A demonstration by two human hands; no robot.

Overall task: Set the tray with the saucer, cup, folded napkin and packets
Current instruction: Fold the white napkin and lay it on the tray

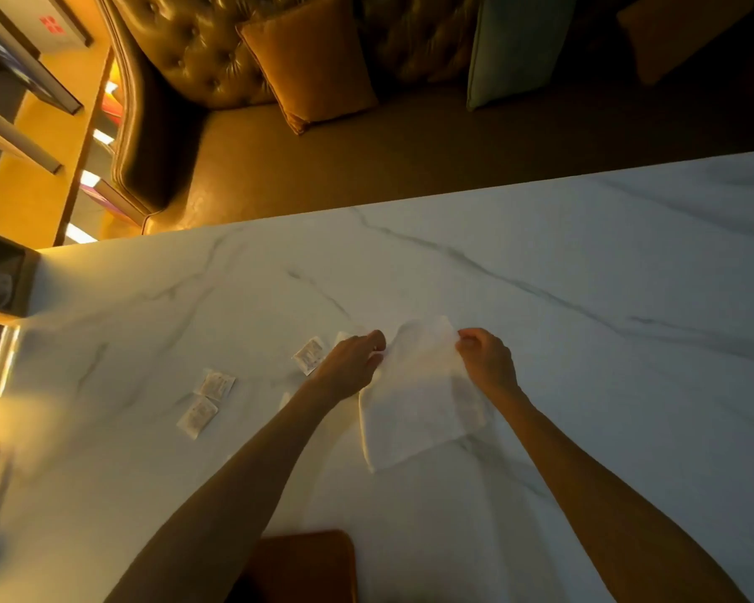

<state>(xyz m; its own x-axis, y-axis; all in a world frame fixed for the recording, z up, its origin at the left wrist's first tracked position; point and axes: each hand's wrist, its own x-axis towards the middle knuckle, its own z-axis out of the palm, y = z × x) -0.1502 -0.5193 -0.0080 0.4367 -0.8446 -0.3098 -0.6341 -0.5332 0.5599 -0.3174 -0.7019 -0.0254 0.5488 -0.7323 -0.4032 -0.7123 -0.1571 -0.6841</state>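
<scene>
Hands, two [352, 363] [486, 361], on one napkin [418, 398]; four packets [309, 355] alongside.

Warm amber light is spilling in from the left, washing the marble table [157, 428] yellow while its right side is falling into dim blue-grey. Wide-angle distortion is bending the edges, and everything is looking soft and slightly blurred.

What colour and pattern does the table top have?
White marble table top with thin grey veins, tinted yellow by lamp light at its left end; seen in the head view.
</scene>
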